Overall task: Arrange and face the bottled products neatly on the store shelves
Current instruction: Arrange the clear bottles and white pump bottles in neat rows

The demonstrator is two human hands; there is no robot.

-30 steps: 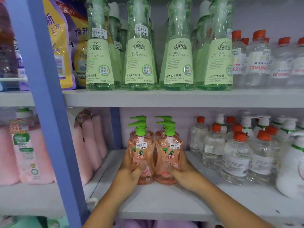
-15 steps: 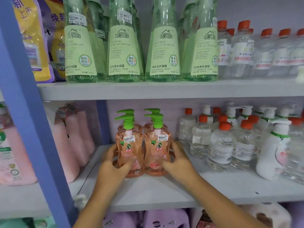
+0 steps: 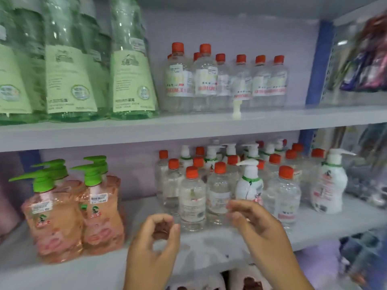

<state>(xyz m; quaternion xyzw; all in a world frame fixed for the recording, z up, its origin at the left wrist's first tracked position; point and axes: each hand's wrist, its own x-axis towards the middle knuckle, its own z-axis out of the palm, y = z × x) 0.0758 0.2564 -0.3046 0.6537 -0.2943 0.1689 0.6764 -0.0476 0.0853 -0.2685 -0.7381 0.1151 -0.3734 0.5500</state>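
Observation:
Two rows of peach pump bottles with green pumps stand at the left of the middle shelf, labels facing out. Right of them is a loose cluster of clear red-capped bottles mixed with white pump bottles. My left hand hovers over the shelf front with fingers loosely curled, holding nothing. My right hand is just in front of the clear bottles, fingers relaxed and bent. The blur hides whether it touches them.
The upper shelf carries tall green bottles at left and clear red-capped bottles at right, with a loose white pump head near its edge. A blue upright and bagged goods are at far right.
Both hands have let go of the peach pump bottles and moved right to the clear bottles. The view has swung right.

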